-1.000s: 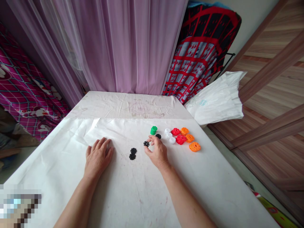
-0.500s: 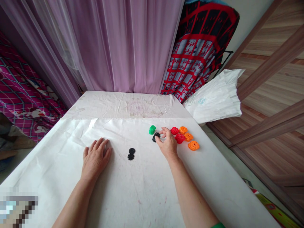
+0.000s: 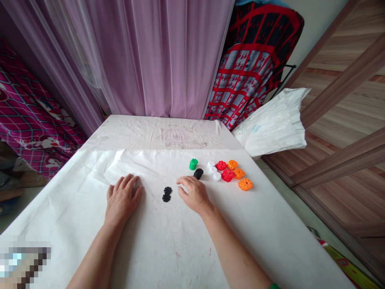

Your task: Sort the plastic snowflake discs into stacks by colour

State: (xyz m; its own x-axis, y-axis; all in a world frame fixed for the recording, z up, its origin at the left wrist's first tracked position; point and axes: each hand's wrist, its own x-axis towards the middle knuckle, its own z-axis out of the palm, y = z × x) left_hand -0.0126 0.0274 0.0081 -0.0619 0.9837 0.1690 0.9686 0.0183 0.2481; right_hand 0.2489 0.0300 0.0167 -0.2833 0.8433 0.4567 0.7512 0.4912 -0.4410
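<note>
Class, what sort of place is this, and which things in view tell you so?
Probably a room in a home: purple curtains hang at the back, a red-and-black patterned cloth hangs beside them, and wood-grain panelling stands at the right.

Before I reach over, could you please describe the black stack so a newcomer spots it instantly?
On the white table, look just beyond the right hand. The black stack sits between the green stack and that hand, left of the white pieces. Unlike the flat black discs farther left, it is thick.
</note>
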